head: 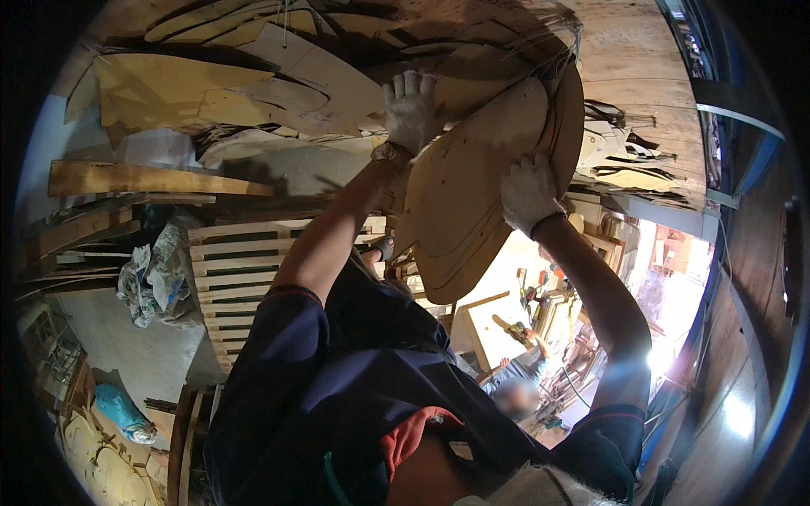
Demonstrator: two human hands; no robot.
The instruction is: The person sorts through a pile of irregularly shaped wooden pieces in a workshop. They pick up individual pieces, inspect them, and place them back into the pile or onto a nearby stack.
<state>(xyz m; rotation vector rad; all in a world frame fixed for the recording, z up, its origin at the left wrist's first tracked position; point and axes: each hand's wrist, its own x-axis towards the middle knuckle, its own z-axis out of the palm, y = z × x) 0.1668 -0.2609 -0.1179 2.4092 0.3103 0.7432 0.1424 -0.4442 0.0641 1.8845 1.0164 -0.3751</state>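
Both my hands wear knitted work gloves and reach up to a bundle of thin, curved board templates hung on a wooden wall. My right hand (533, 193) is closed on the right edge of a large brown template (478, 171); its fingertips are hidden. That piece hangs at a slant in front of more rounded sheets (567, 126). My left hand (412, 112) lies left of it with its fingers extended, against the hanging boards; what its palm touches is hidden. A pale template with a straight edge (316, 82) and a yellowish one (171, 88) hang to the left.
Below on the left are a slatted wooden pallet (237, 272), a crumpled plastic sack (158, 278) and a wooden plank (158, 180). At lower right, a person (516, 379) holds a power tool (519, 332) over a board on a bench. More templates (626, 145) hang farther right.
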